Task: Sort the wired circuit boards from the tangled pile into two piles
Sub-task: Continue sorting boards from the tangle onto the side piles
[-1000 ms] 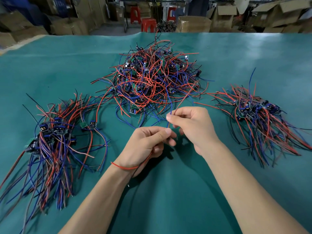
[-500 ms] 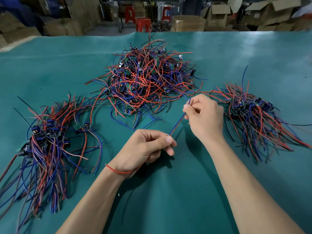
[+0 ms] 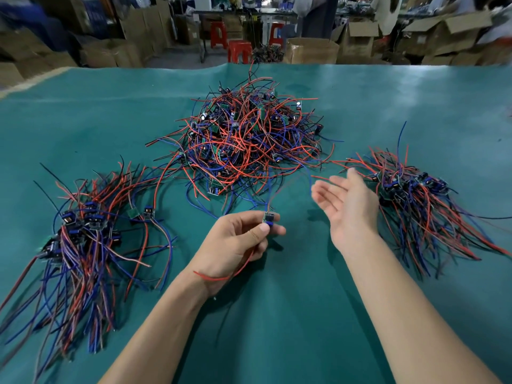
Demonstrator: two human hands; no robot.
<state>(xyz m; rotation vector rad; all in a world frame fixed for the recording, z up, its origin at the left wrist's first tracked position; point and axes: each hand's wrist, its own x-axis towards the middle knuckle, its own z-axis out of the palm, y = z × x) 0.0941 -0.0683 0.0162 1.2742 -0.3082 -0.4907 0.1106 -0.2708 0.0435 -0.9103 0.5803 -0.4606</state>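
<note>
My left hand (image 3: 235, 242) pinches board (image 3: 268, 218) over table (image 3: 277, 314) middle, toward near edge. Right hand (image 3: 345, 200) spread wide, palm up, holding nothing. Tangle (image 3: 243, 142) behind; sorted piles left (image 3: 83, 234), right (image 3: 415, 195).

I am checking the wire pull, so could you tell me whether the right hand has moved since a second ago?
Yes: the right hand moved right, away from the left hand, toward the right pile.

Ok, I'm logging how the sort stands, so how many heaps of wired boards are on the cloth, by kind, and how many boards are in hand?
Tangled pile: 1
Sorted piles: 2, the left pile and the right pile
Board held in the left hand: 1, the held board
Total: 3 heaps and 1 board in hand
</note>
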